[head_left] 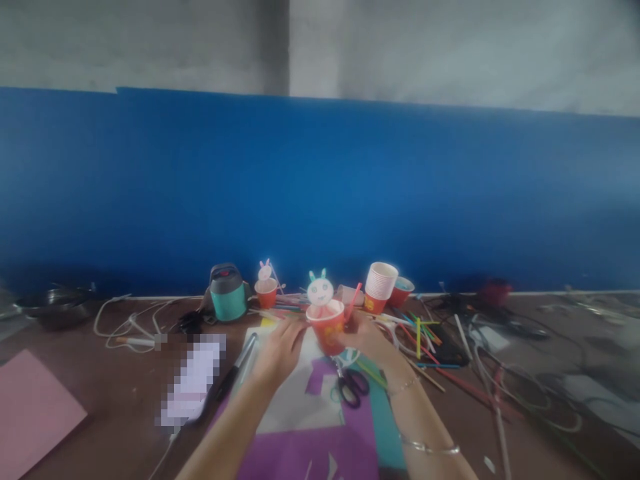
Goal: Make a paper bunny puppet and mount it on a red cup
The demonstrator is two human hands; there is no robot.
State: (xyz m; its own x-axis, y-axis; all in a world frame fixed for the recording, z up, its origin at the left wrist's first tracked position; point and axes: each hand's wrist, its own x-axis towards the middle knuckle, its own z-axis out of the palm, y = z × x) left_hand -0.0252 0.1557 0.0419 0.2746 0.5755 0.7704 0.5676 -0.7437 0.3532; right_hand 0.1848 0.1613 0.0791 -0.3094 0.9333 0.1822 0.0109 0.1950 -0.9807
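A red paper cup [327, 333] with a white rim is tilted slightly in front of me. Above its mouth stands a white paper rabbit face [321, 291] with green ears. My right hand [364, 339] grips the cup from the right, its fingertips partly hidden, beside a pink straw [355, 297] that slants up there. At the cup's left side is my left hand [284, 350], fingers stretched out and close together; I cannot tell whether they touch the cup. Black-handled scissors [351, 387] lie just below, on purple and white paper sheets [310, 453].
Behind are another red cup with a pink rabbit [266, 292], a teal flask [228, 293] and stacked paper cups [381, 287]. Coloured sticks [419, 337] and cables lie to the right. A phone [193, 383], a black pen [237, 367] and pink paper [35, 413] lie left.
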